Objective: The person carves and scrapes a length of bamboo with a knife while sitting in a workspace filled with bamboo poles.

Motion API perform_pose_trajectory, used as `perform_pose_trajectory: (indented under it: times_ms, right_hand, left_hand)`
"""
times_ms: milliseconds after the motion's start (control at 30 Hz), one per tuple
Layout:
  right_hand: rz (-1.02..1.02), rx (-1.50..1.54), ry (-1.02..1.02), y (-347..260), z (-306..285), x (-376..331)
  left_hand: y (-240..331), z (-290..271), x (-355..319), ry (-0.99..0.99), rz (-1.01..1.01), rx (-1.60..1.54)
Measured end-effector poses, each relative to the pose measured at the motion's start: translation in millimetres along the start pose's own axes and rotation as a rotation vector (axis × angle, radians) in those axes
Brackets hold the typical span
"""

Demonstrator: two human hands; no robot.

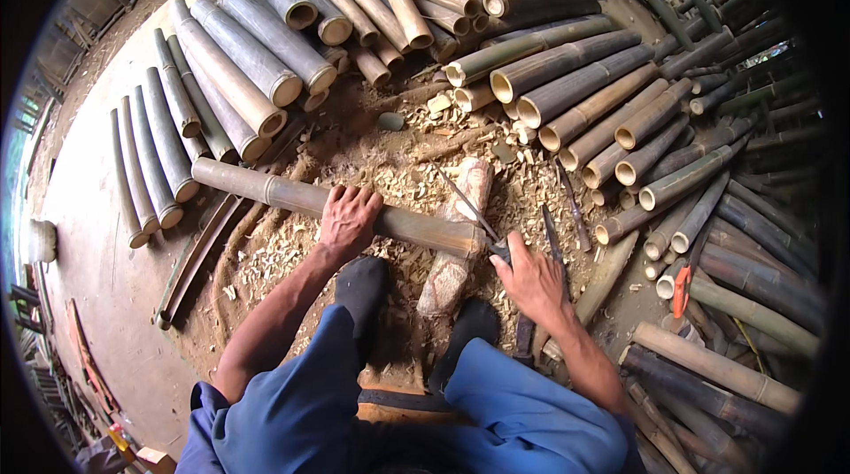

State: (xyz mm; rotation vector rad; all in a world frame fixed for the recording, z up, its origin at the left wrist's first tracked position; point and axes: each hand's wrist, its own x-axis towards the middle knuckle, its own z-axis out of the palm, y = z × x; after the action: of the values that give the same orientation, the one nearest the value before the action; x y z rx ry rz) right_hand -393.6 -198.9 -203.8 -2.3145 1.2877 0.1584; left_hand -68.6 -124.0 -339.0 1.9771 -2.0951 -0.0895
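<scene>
My left hand (348,224) is wrapped over the middle of a bamboo tube (266,188), holding it slantwise in front of me. The tube's right end rests across a pale, worn wooden block (447,281) between my feet. In my right hand (534,279), just beyond that end, is the dark handle of a knife (473,209). Its narrow blade points up and left over the block and lies close to the tube's end. My palm and fingers partly hide the handle. A second long dark blade (551,231) lies beside and partly under my right hand.
Wood chips (407,186) cover the earth around the block. Stacked bamboo tubes (567,124) fill the far and right sides; more tubes (239,49) lie at the far left. A split bamboo strip (199,270) lies left. An orange-handled tool (681,291) sits among the right-hand tubes.
</scene>
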Motion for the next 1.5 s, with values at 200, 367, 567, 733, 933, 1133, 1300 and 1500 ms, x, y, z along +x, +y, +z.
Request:
perform_pose_trajectory:
  times_ms: [200, 367, 567, 733, 933, 1133, 1300, 1500]
  right_hand:
    - [-0.058, 0.375, 0.305, 4.5, -3.2, -20.7]
    - [0.220, 0.870, 0.193, 55.1, 60.7, -32.8]
    - [0.432, 1.279, 0.108, 52.3, 88.7, -41.4]
    - [0.427, 1.158, 0.185, 63.3, 104.8, -62.0]
    - [0.470, 1.028, 0.172, 61.8, 111.1, -64.9]
    - [0.329, 0.816, 0.210, 28.8, 75.0, -36.7]
    - [0.130, 0.381, 0.292, 9.7, 45.2, -14.7]
    - [0.083, 0.262, 0.306, 12.5, 11.3, -5.8]
  left_hand:
    - [32.3, -50.9, -11.5, 0.146, -0.302, -0.246]
    - [-14.8, -30.8, -57.7, 0.528, -1.144, -1.203]
    - [-75.5, 11.3, -62.7, 0.641, -1.160, -2.109]
    - [-77.4, 7.2, -58.5, 0.599, -1.009, -2.371]
    - [-84.0, -56.3, -51.7, 0.904, -0.895, -2.172]
    - [-29.9, -130.7, -20.3, 0.807, -0.451, -2.206]
    - [0.0, -142.7, -15.2, 0.848, -0.406, -1.942]
    - [28.0, -147.1, -7.1, 0.852, -0.389, -1.675]
